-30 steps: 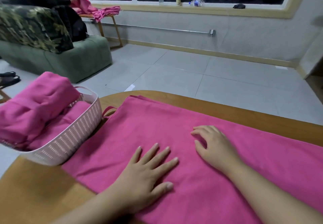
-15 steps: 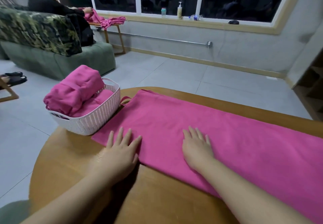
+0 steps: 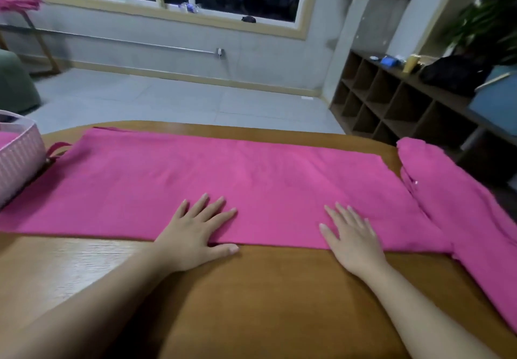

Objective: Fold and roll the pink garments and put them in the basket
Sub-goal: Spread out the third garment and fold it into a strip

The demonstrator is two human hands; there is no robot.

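Since a second ago both hands have slid back to the near edge of the folded pink garment (image 3: 251,179); smoothing looks finished, so rolling can likely start. Left hand (image 3: 195,230): grip apart, fingers flat and spread on the cloth, thumb on the worktop (image 3: 251,302). Right hand (image 3: 354,235): likewise flat, holding nothing. The garment stretches away from both palms; the basket (image 3: 19,157) sits far to the left of my left hand.

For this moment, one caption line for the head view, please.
Both hands, left and right, press flat on the folded pink garment across the wooden table, basket at left.
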